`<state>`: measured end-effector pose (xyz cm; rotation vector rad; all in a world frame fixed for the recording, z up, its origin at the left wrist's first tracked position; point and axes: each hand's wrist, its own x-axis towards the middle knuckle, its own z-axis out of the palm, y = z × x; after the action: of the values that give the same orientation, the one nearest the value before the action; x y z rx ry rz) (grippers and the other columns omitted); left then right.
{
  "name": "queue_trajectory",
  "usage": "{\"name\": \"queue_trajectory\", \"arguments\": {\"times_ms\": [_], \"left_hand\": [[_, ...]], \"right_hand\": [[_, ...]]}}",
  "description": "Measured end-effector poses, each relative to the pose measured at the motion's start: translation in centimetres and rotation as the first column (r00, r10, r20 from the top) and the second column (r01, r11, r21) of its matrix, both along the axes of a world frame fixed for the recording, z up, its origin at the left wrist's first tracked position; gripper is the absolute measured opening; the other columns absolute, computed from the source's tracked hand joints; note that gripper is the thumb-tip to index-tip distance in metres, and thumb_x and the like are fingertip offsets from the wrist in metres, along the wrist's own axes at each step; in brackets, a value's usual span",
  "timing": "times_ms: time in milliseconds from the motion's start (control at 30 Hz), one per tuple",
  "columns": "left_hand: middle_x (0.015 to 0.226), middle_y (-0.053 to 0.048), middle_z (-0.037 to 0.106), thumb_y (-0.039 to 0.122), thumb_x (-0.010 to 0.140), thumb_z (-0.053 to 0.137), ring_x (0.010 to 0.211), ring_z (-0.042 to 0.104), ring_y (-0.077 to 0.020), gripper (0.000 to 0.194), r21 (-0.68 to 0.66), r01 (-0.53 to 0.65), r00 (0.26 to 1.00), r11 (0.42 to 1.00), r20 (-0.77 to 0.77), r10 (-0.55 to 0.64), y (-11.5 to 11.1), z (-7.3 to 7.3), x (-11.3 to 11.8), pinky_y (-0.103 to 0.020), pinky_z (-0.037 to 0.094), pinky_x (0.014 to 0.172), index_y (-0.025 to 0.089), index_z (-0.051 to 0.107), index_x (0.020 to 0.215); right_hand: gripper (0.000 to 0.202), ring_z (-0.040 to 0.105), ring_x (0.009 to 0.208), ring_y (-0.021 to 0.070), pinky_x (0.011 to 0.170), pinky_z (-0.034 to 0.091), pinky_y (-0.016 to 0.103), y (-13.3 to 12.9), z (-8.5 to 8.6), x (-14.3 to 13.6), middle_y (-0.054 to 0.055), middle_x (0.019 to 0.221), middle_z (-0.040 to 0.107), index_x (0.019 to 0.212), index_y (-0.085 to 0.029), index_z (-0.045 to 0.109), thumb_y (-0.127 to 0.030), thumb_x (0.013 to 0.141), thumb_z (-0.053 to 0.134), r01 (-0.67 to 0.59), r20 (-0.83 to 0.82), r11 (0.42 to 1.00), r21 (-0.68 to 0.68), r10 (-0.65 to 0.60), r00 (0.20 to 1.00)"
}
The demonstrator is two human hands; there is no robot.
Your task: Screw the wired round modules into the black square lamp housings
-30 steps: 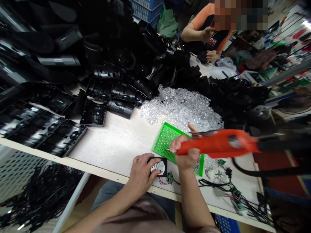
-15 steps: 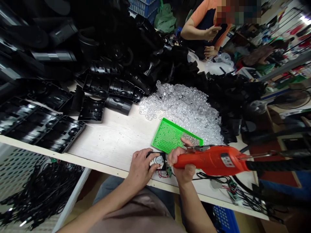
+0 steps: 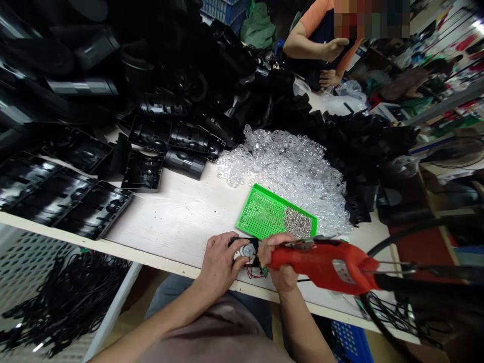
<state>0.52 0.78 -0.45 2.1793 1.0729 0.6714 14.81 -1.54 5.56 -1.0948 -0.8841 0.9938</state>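
My left hand (image 3: 219,259) lies at the near edge of the table (image 3: 177,217), thumb and fingers spread a little around a small motor (image 3: 247,250), holding it down on a black plastic part (image 3: 255,241). Red wires (image 3: 253,275) loop out from it on the near side, beside a small green board (image 3: 265,273) partly hidden by my other hand.

My right hand (image 3: 279,259) is closed around a red power screwdriver (image 3: 321,263), its body stretching off to the right. Its front end is at the right side of the black part; my fingers hide the tip, so I can't tell whether it touches.

Just beyond my hands sits a green tray (image 3: 275,196), with loose screws (image 3: 298,222) heaped in its right end. A pile of clear plastic pieces (image 3: 291,166) spreads behind it. Open black shells (image 3: 142,171) lie to the left, and black cords (image 3: 64,297) fill a white basket (image 3: 113,307) at the near left. A co-worker (image 3: 308,45) is at the far side.
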Motion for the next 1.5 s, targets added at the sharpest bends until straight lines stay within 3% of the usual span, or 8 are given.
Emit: {"name": "queue_trajectory", "arguments": {"times_ms": [133,300,500,700,1100,1233,1333,1500], "left_hand": [[0.114,-0.007,0.060,0.031,0.089,0.061,0.107,0.054,-0.0245,0.027,0.000,0.006,0.999,1.000,0.033,-0.006,0.1,-0.1,-0.1,-0.040,0.038,0.088,0.026,0.061,0.115],[0.126,-0.010,0.056,0.023,0.086,0.054,0.122,0.047,-0.0267,0.037,0.060,0.017,0.982,0.998,0.185,-0.028,0.0,0.6,-0.6,-0.045,0.036,0.097,0.023,0.054,0.124],[0.090,-0.003,0.067,0.042,0.084,0.065,0.092,0.059,-0.0219,0.021,0.045,0.010,0.972,0.999,0.235,-0.021,-0.3,2.4,-0.7,-0.039,0.041,0.081,0.026,0.071,0.096],[0.080,-0.001,0.067,0.037,0.091,0.058,0.086,0.059,-0.0196,0.021,-0.013,0.060,0.967,0.998,0.248,-0.055,-0.6,2.3,-1.1,-0.039,0.039,0.079,0.027,0.074,0.083],[0.078,-0.001,0.067,0.032,0.089,0.061,0.091,0.058,-0.0208,0.014,0.118,0.001,0.986,0.993,0.167,-0.021,-0.9,3.4,-1.6,-0.039,0.038,0.081,0.028,0.073,0.083],[0.095,-0.003,0.068,0.033,0.087,0.063,0.102,0.057,-0.0241,0.020,0.214,0.019,0.994,0.977,0.097,-0.041,-0.5,3.7,-2.0,-0.041,0.038,0.087,0.029,0.068,0.106],[0.117,-0.009,0.062,0.041,0.086,0.064,0.113,0.053,-0.0274,0.047,0.141,-0.011,0.999,0.990,0.036,0.006,-0.2,2.9,-2.3,-0.042,0.039,0.091,0.024,0.053,0.128],[0.124,-0.010,0.058,0.035,0.086,0.061,0.115,0.053,-0.0269,0.050,0.028,-0.018,0.999,0.999,0.035,0.017,-0.4,0.6,-2.2,-0.043,0.041,0.093,0.022,0.046,0.132]], "right_hand": [[0.046,0.036,0.034,0.0108,0.037,0.031,0.024,0.5,2.2,0.3,-0.009,0.048,0.044,0.110,-0.028,0.058,-0.060,0.076,0.063,0.035,-0.072,0.989,0.143,-0.025,0.997],[0.054,0.035,0.034,0.0108,0.037,0.034,0.025,0.4,4.5,0.5,-0.008,0.048,0.043,0.113,-0.028,0.058,-0.067,0.075,0.059,0.108,-0.080,0.980,0.168,-0.095,0.992],[0.054,0.034,0.033,0.0102,0.036,0.033,0.025,0.1,5.0,-0.7,-0.009,0.050,0.043,0.113,-0.029,0.058,-0.068,0.076,0.057,0.045,-0.147,0.978,0.204,-0.015,0.989],[0.051,0.034,0.033,0.0104,0.036,0.033,0.025,-0.3,5.8,-1.2,-0.008,0.050,0.042,0.112,-0.030,0.061,-0.066,0.076,0.059,0.025,-0.187,0.974,0.224,0.018,0.982],[0.054,0.035,0.033,0.0113,0.035,0.033,0.025,-0.6,5.3,-1.6,-0.008,0.047,0.041,0.111,-0.031,0.059,-0.071,0.074,0.057,0.006,-0.118,0.983,0.186,0.016,0.993],[0.054,0.036,0.034,0.0116,0.036,0.034,0.026,-0.8,5.5,-1.3,-0.008,0.048,0.042,0.112,-0.031,0.059,-0.071,0.075,0.056,-0.001,-0.091,0.982,0.190,0.019,0.996],[0.052,0.037,0.035,0.0113,0.037,0.035,0.026,-0.8,5.4,-0.6,-0.007,0.050,0.043,0.112,-0.031,0.059,-0.068,0.076,0.058,0.037,-0.055,0.975,0.219,-0.025,0.998],[0.046,0.037,0.035,0.0113,0.037,0.035,0.025,-0.1,3.7,-0.1,-0.008,0.049,0.044,0.108,-0.029,0.060,-0.061,0.076,0.063,0.049,-0.061,0.971,0.235,-0.035,0.997]]}}
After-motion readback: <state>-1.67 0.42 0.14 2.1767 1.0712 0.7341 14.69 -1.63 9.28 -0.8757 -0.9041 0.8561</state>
